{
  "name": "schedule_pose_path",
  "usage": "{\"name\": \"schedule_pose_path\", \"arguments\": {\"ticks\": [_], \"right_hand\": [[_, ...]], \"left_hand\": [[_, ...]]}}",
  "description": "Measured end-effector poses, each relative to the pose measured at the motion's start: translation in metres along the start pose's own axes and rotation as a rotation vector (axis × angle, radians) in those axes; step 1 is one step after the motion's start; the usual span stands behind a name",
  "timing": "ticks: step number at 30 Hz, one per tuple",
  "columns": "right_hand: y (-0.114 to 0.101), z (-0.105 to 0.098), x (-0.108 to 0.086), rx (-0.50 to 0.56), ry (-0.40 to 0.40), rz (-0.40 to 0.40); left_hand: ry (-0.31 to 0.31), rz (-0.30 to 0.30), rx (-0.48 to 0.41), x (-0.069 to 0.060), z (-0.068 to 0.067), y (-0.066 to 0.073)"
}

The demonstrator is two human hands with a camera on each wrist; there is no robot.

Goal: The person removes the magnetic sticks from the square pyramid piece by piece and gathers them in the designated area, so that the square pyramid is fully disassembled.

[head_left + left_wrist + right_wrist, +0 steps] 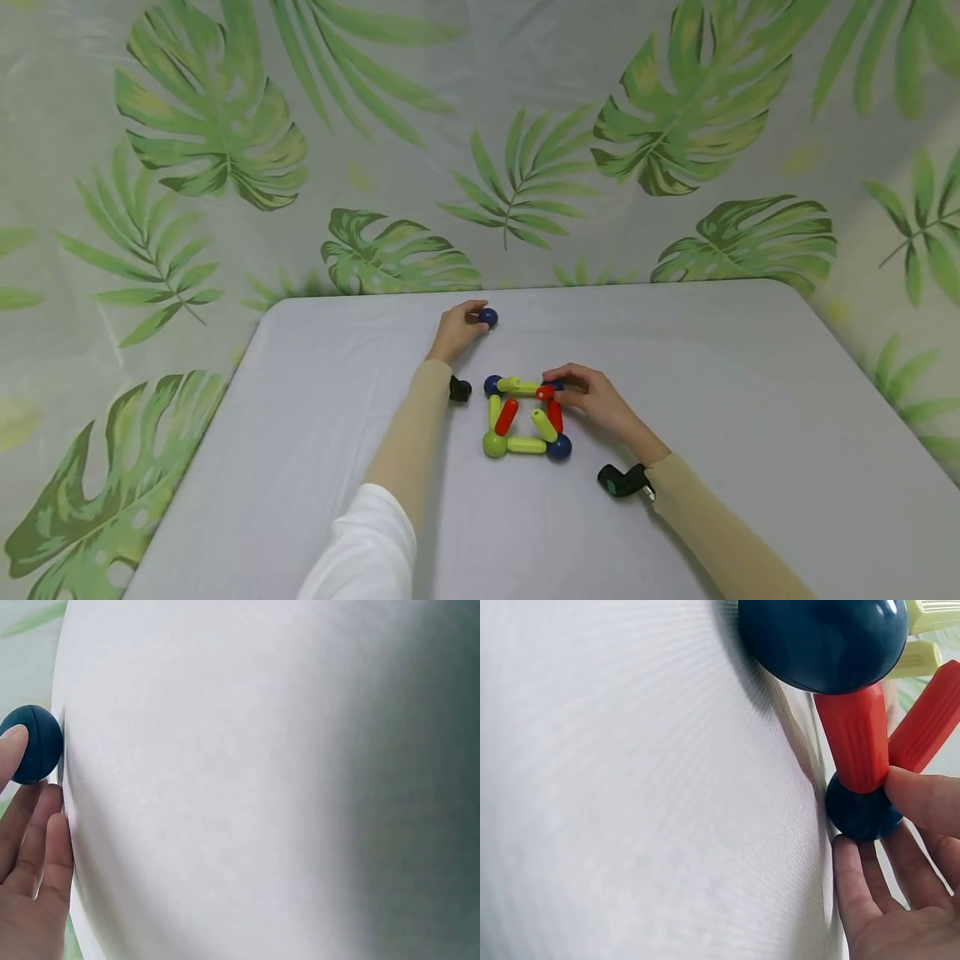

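Observation:
On the table stands a square frame of rods and balls: a yellow-green ball (495,443) at the near left, dark blue balls at the other corners, such as the near right ball (558,447). Yellow-green rods (527,446) form three sides and a red rod (853,739) the right one. Another rod stands up from each corner. My right hand (596,402) grips the far right blue ball (849,808), thumb by the red rod. Beyond the frame, my left hand (459,332) pinches a loose blue ball (488,317), its thumb on it in the left wrist view (31,742).
A white cloth covers the table (300,467). Behind it hangs a leaf-patterned curtain (525,100). Black wrist cameras show beside the left wrist (460,389) and the right wrist (621,481).

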State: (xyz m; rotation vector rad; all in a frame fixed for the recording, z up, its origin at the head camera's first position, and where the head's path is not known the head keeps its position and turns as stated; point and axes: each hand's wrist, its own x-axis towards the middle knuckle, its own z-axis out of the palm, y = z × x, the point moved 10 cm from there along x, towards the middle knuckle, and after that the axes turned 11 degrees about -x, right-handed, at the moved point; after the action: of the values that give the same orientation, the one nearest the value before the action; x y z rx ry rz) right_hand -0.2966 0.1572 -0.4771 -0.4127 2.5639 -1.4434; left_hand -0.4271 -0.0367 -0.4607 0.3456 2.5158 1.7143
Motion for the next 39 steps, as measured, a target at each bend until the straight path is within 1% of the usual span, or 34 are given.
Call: {"name": "schedule_pose_path", "arguments": {"ticks": [4, 9, 11, 12, 14, 15, 18, 21, 23, 24, 26, 27, 32, 35, 37, 39], "right_hand": [[-0.002, 0.0, -0.001, 0.008, -0.003, -0.004], [-0.003, 0.0, -0.001, 0.011, 0.0, -0.007], [-0.002, -0.001, -0.001, 0.01, 0.002, -0.011], [-0.002, -0.001, -0.001, 0.008, 0.003, -0.014], [-0.002, -0.001, -0.001, 0.004, 0.003, -0.019], [-0.002, 0.0, -0.001, 0.004, 0.002, -0.02], [-0.002, 0.001, -0.001, 0.005, 0.0, -0.019], [-0.002, 0.001, -0.001, 0.008, -0.002, -0.02], [-0.002, 0.002, -0.001, 0.009, -0.002, -0.024], [-0.002, 0.001, -0.001, 0.004, -0.003, -0.026], [-0.002, 0.0, -0.002, 0.008, 0.0, -0.025], [-0.002, 0.0, -0.002, 0.015, 0.001, -0.023], [-0.001, -0.001, -0.004, 0.044, 0.005, -0.023], [-0.001, 0.0, -0.003, 0.036, 0.003, -0.036], [-0.002, 0.001, -0.003, 0.024, 0.004, -0.047], [-0.003, 0.001, -0.003, 0.014, 0.006, -0.058]], "left_hand": [[0.023, 0.024, -0.049, -0.003, -0.006, 0.0], [0.07, 0.098, -0.116, -0.012, -0.012, 0.007], [0.063, 0.127, -0.131, -0.019, -0.011, 0.012], [0.046, 0.139, -0.139, -0.023, -0.01, 0.014], [-0.014, 0.159, -0.155, -0.032, -0.005, 0.02], [-0.056, 0.17, -0.164, -0.037, -0.001, 0.023], [-0.212, 0.192, -0.167, -0.054, 0.012, 0.031], [-0.357, 0.199, -0.167, -0.072, 0.026, 0.035], [-0.425, 0.201, -0.159, -0.084, 0.033, 0.037], [-0.448, 0.206, -0.152, -0.089, 0.036, 0.039], [-0.468, 0.233, -0.123, -0.096, 0.041, 0.042], [-0.466, 0.252, -0.097, -0.099, 0.042, 0.043], [-0.417, 0.361, 0.054, -0.107, 0.048, 0.054], [-0.402, 0.439, 0.179, -0.111, 0.052, 0.062], [-0.387, 0.515, 0.281, -0.114, 0.054, 0.069], [-0.362, 0.569, 0.36, -0.116, 0.054, 0.074]]}}
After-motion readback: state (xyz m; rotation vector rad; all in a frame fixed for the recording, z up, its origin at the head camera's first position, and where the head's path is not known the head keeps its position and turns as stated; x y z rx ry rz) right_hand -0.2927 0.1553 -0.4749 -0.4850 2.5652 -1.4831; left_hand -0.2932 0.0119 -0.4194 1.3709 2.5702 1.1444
